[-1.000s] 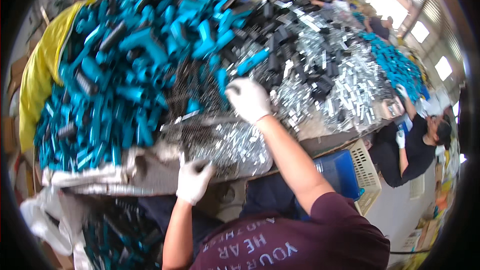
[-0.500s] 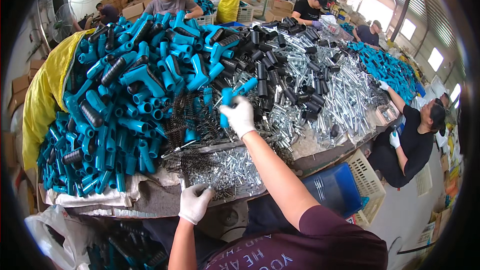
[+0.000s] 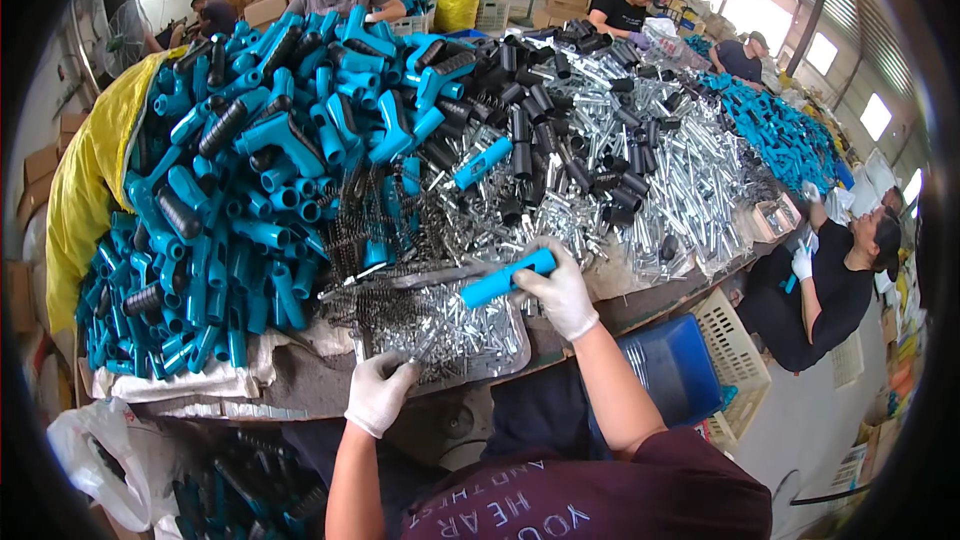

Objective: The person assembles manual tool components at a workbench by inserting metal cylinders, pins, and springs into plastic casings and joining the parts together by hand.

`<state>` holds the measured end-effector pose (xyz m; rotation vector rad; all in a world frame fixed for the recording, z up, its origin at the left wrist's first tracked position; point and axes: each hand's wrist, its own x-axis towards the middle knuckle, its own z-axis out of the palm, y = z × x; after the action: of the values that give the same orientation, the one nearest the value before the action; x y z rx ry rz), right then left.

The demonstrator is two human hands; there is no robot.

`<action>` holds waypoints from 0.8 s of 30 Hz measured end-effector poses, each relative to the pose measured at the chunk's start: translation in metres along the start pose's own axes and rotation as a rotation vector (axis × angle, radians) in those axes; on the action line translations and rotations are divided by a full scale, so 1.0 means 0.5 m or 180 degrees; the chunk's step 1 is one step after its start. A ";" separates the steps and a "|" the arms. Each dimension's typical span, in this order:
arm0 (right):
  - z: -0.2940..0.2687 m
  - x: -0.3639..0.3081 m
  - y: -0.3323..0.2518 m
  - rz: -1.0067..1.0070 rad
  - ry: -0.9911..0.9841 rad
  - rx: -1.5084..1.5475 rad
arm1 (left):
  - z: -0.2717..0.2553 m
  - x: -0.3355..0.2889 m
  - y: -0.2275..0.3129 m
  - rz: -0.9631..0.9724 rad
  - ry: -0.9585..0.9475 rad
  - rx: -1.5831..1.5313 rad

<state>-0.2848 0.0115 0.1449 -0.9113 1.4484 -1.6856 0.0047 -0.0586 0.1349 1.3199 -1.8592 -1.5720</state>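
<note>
My right hand (image 3: 562, 292), in a white glove, is closed around a short teal tube (image 3: 500, 280) and holds it slanted above the bench's front part. My left hand (image 3: 381, 392), also gloved, is pinched on a slim silver metal rod (image 3: 428, 343) at the near edge. Below the tube lies a shallow tray (image 3: 515, 355) of small metal parts. Behind my left hand are dark coil springs (image 3: 375, 210) in a tangle. Another teal tube (image 3: 482, 163) rests on the heap of metal parts farther back.
Teal pistol-shaped housings (image 3: 280, 140) are piled at the left beside a yellow sack (image 3: 85, 190). Black sleeves (image 3: 575, 175) and silver rods (image 3: 690, 200) cover the right side. A blue bin (image 3: 680, 370) and cream crate (image 3: 730, 340) stand below. A co-worker (image 3: 830, 280) sits at the right.
My right hand has come nearer and to the right with the teal tube, which has turned from upright to slanted. My left hand has shifted slightly left, still pinching the rod.
</note>
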 end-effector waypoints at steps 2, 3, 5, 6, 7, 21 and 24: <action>-0.008 -0.041 0.002 0.0477 0.0081 0.0646 | -0.008 -0.012 0.019 -0.0119 -0.0199 -0.0098; -0.027 -0.056 0.018 0.0544 0.0045 0.0410 | -0.010 -0.020 0.042 -0.0121 -0.0253 -0.0105; -0.046 -0.094 0.021 0.0866 0.0121 0.0797 | -0.013 -0.029 0.062 0.0192 -0.0363 -0.0073; -0.049 -0.107 0.023 0.0896 0.0249 0.0966 | -0.013 -0.033 0.076 0.0100 -0.0439 -0.0121; -0.050 -0.115 0.031 0.0935 0.0326 0.1114 | -0.013 -0.032 0.085 0.0095 -0.0534 -0.0116; 0.013 -0.143 0.023 0.1411 -0.0332 0.1247 | -0.009 -0.074 0.112 0.0779 -0.0435 0.0993; 0.071 -0.159 0.008 0.1458 -0.0267 0.1298 | 0.004 -0.070 0.097 0.0569 -0.0361 0.0847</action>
<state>-0.2149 0.0634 0.1408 -0.3839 1.0938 -1.4922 0.0004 -0.0314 0.1881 1.1488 -2.2517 -1.3704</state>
